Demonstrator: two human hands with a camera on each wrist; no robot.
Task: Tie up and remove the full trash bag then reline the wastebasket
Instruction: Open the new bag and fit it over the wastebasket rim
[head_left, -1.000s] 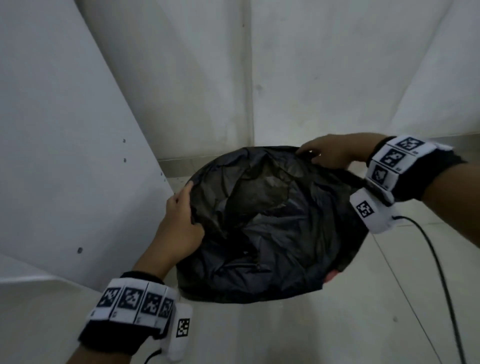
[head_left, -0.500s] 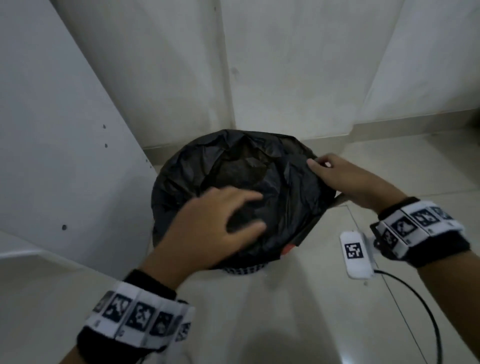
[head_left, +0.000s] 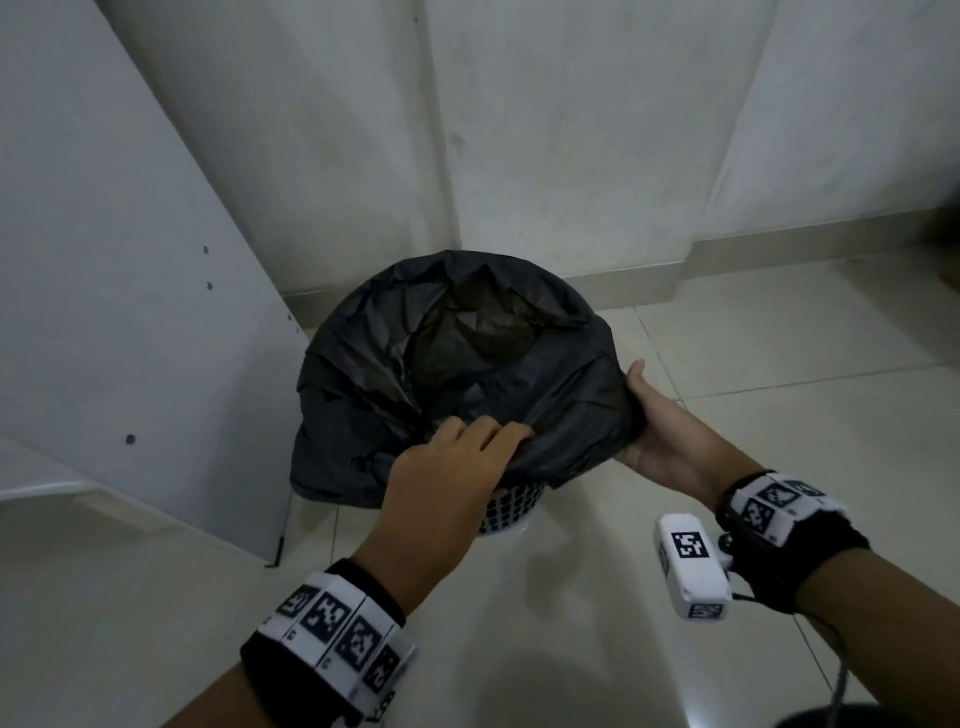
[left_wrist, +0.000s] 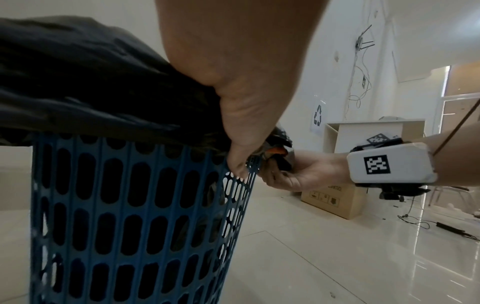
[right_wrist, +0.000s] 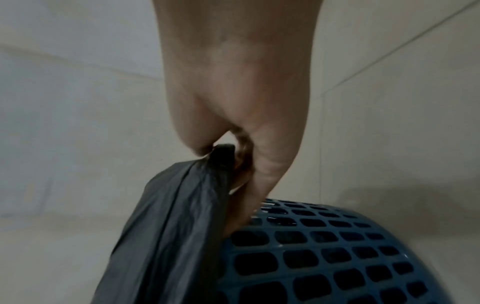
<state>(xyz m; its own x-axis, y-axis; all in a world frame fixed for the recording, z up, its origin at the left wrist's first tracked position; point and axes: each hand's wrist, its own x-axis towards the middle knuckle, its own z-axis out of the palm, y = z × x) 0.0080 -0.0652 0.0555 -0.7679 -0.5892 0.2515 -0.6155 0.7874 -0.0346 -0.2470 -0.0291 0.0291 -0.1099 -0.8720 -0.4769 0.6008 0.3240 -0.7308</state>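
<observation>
The blue perforated wastebasket (left_wrist: 124, 216) stands on the tiled floor (head_left: 779, 374) in a corner formed by pale walls (head_left: 571, 130), with a white panel (head_left: 104, 286) just beside it on the person's left. The black trash bag (head_left: 415, 364) sits inside the wastebasket; its mouth is open and its upper edge is folded outward over the wastebasket rim, hiding most of the basket from above. The left hand (head_left: 452, 462) is at the near side of the wastebasket rim, its fingers curled into a gathered fold of the bag; the left wrist view shows the thumb pressed against the wastebasket wall just under the bag's overhang. The right hand (head_left: 660, 431) is at the right side of the wastebasket rim and pinches a bunched section of the bag's edge; in the right wrist view the plastic is clamped between thumb and curled fingers (right_wrist: 272, 156), touching the wastebasket wall. Both wrists carry bands with black-and-white markers, and a white marker box (head_left: 691, 566) hangs from the right wrist. Beyond the wastebasket, on the person's right, a cardboard box (left_wrist: 335, 199) rests on the floor, well apart.
</observation>
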